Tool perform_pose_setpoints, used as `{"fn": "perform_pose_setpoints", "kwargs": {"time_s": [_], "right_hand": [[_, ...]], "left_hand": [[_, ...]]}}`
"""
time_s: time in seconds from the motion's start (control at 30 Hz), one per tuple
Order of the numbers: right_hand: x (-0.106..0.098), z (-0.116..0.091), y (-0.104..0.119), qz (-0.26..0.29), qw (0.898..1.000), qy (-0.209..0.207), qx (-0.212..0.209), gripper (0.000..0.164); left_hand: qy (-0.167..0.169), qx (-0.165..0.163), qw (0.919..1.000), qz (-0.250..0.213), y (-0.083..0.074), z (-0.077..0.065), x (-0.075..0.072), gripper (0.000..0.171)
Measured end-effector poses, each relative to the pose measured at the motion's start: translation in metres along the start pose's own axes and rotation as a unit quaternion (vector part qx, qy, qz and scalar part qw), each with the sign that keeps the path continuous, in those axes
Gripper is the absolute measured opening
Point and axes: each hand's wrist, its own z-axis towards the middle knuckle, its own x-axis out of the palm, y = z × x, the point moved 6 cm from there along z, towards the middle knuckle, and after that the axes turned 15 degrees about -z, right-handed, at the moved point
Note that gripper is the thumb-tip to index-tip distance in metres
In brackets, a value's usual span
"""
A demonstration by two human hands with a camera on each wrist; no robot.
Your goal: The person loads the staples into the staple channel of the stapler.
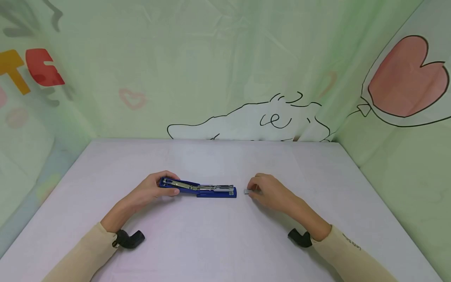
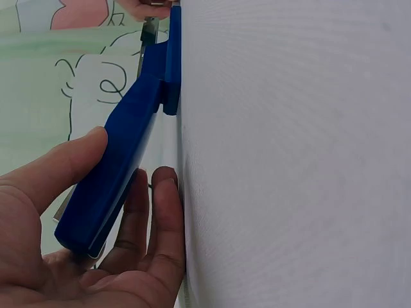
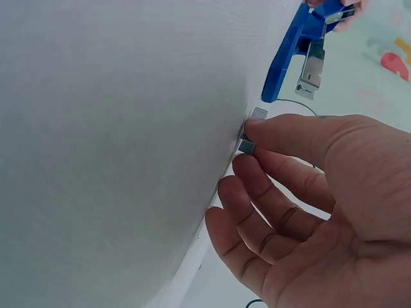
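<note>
A blue stapler (image 1: 216,193) lies opened out flat near the middle of the table, its metal magazine exposed. My left hand (image 1: 155,188) grips the swung-back top arm, thumb on one side and fingers on the other. In the left wrist view the stapler's blue cover (image 2: 122,154) slants up from the table between thumb and fingers. Just right of the stapler's base, my right hand (image 1: 269,192) pinches a small strip of silver staples (image 3: 259,113) between thumb and index finger, close to the tabletop. The other right fingers are loosely bent beside it.
The table (image 1: 197,243) has a plain white cover. Behind it hangs a pale green curtain (image 1: 197,58) with line drawings and hearts. Black curved mounts (image 1: 130,239) sit at both wrists by the beige sleeves (image 1: 84,254).
</note>
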Motion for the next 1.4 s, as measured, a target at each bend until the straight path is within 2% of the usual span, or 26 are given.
{"fn": "perform_pose_setpoints", "kwargs": {"time_s": [0.27,0.6,1.07,1.4], "right_hand": [[-0.004,-0.003,0.001,-0.005,1.000,-0.025,-0.009,0.009],[-0.006,-0.001,0.004,0.016,0.999,-0.028,0.002,0.010],[-0.011,0.001,0.013,0.043,0.995,-0.080,-0.032,0.007],[-0.013,0.002,0.017,0.052,0.994,-0.088,-0.037,0.009]], "left_hand": [[0.003,0.004,1.0000,-0.002,-0.001,0.000,0.001,0.049],[0.007,0.005,0.9998,-0.015,0.000,0.000,0.001,0.049],[0.005,0.003,0.9999,-0.014,0.001,-0.001,0.000,0.048],[0.003,-0.002,0.9999,-0.014,0.003,0.001,0.000,0.047]]}}
